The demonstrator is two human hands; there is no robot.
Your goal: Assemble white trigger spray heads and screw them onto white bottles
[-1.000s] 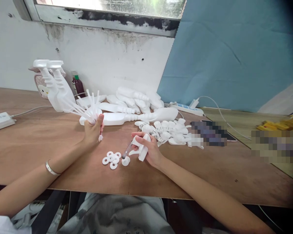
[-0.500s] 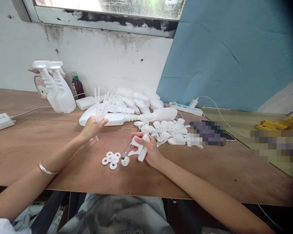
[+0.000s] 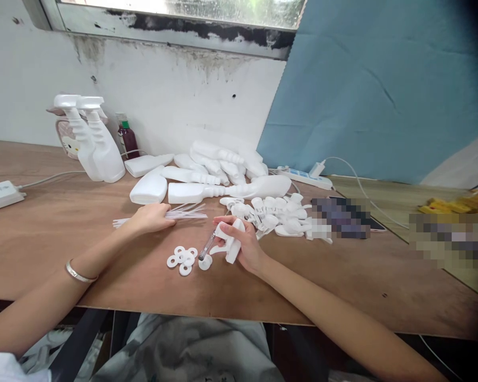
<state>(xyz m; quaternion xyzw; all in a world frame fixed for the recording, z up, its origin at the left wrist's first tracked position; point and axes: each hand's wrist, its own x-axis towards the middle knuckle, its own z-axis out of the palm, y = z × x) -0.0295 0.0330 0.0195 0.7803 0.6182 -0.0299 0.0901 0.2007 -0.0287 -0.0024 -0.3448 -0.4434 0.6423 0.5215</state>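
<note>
My left hand (image 3: 151, 218) is closed round a bundle of thin white plastic tubes (image 3: 187, 212), which lies sideways low over the table; the tubes stick out on both sides of the fist. In my right hand (image 3: 245, 241) is a white spray trigger head (image 3: 234, 245), gripped by thumb and fingers. Its clear pump stem (image 3: 207, 248) points down and left. Just under the stem's tip sits a white cap (image 3: 205, 262). Several white ring washers (image 3: 182, 259) lie in a small group to the left of the cap.
Spray trigger heads (image 3: 276, 212) are piled right of centre, with empty white bottles (image 3: 223, 167) behind. Two assembled spray bottles (image 3: 99, 143) stand at the back left near a dark bottle (image 3: 129, 139). A power strip (image 3: 306, 178) and pixelated phone (image 3: 338, 217) are on the right.
My left hand has lowered the tubes from upright to lying sideways near the tabletop. My right hand stays in place with the spray trigger head.
</note>
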